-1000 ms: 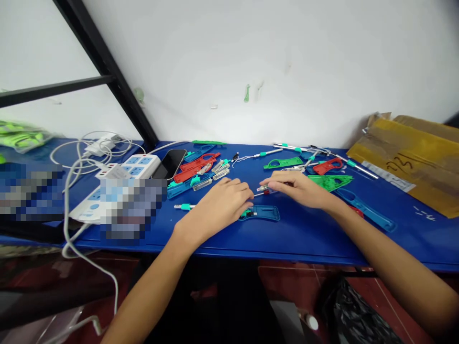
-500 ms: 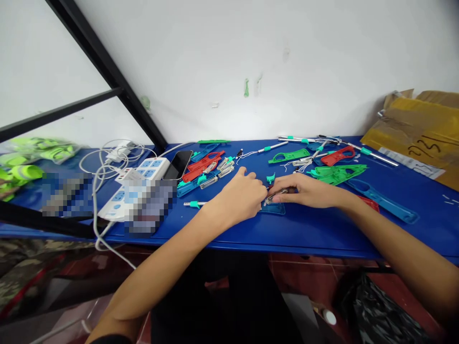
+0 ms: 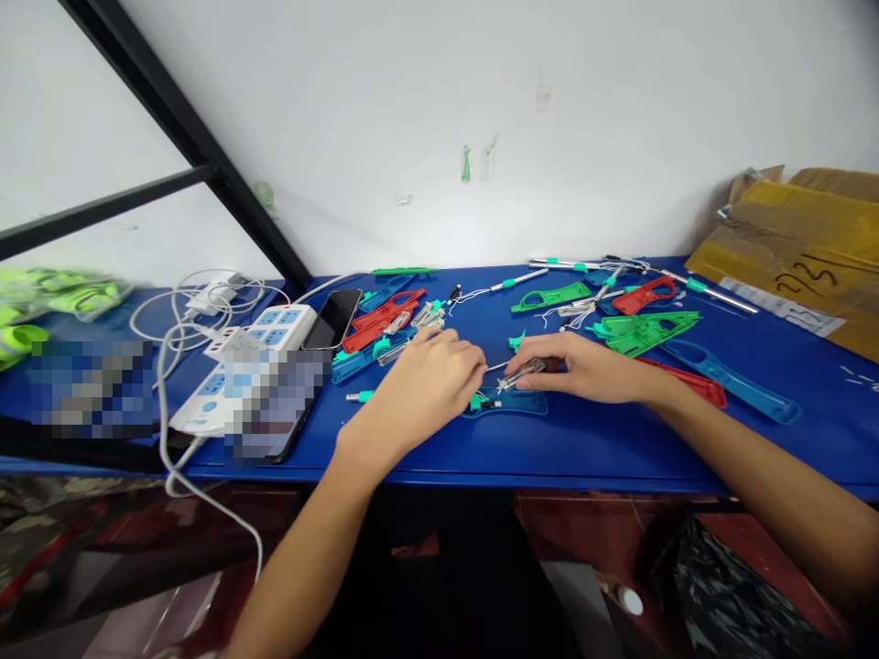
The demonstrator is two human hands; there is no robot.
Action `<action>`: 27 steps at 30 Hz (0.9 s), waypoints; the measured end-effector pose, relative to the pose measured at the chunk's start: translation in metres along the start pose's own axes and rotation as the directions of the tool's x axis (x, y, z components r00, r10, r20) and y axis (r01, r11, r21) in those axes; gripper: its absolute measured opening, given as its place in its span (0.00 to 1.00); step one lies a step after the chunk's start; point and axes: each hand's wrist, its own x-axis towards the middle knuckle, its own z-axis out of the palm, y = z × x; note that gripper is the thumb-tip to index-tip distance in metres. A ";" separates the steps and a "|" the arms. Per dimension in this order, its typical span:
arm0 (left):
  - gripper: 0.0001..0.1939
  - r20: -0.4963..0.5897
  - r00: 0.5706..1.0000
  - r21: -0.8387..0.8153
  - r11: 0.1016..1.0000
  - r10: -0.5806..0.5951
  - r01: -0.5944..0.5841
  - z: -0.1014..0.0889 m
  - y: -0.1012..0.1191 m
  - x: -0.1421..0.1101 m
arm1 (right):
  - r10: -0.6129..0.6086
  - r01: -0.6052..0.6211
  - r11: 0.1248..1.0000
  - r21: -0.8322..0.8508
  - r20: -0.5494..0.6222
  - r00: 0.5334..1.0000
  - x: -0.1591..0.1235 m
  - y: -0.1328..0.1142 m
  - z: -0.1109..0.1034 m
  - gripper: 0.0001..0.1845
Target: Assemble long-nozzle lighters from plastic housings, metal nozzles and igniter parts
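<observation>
1. Above the teal plastic holder (image 3: 504,407), a clear plastic tube (image 3: 522,373) is pinched between the thumb and fingers of the right hand (image 3: 577,366).
2. Just left of the holder, the left hand (image 3: 429,389) is kept near the right hand but apart from it. Whether anything is gripped by it cannot be told.
3. Between the two hands, a thin metal pin (image 3: 494,367) is seen pointing from the tube toward the left hand.
4. At the holder's left end, a small teal clip (image 3: 477,401) is seen just below the left hand.
5. Behind the holder, a green plastic cutter (image 3: 549,297) and a red plastic cutter (image 3: 649,296) are scattered on the blue table (image 3: 618,467).
6. Well left of the holder, a white power strip (image 3: 281,328) and a phone (image 3: 334,318) are placed side by side.
7. To the holder's right, a long blue plastic cutter (image 3: 728,383) is laid at a slant.
</observation>
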 end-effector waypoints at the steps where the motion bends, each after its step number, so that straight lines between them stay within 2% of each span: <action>1: 0.14 -0.059 0.997 -0.058 0.997 -0.050 0.047 0.001 -0.003 -0.007 | -0.009 0.009 1.000 -0.005 -0.021 1.000 0.000 -0.003 0.002 0.19; 5: 0.09 -0.242 0.945 -0.240 0.958 -0.218 0.160 0.015 -0.005 -0.032 | 0.001 0.001 1.000 0.020 -0.118 0.993 0.004 -0.014 0.018 0.18; 11: 0.10 -0.348 0.914 -0.274 0.955 -0.208 0.113 0.037 0.005 -0.047 | 0.157 -0.120 0.957 0.263 -0.125 0.980 0.008 -0.025 0.043 0.21; 15: 0.09 -0.425 0.863 -0.361 0.926 -0.272 0.114 0.049 0.004 -0.049 | 0.180 -0.126 0.944 0.304 -0.156 0.971 0.009 -0.024 0.046 0.19; 18: 0.08 -0.442 0.840 -0.418 0.901 -0.315 0.118 0.055 0.004 -0.050 | 0.175 -0.114 0.950 0.291 -0.191 0.966 0.008 -0.022 0.046 0.17; 27: 0.07 -0.419 0.850 -0.452 0.885 -0.318 0.109 0.056 0.008 -0.049 | 0.113 -0.068 0.981 0.182 -0.250 0.962 0.010 -0.022 0.048 0.13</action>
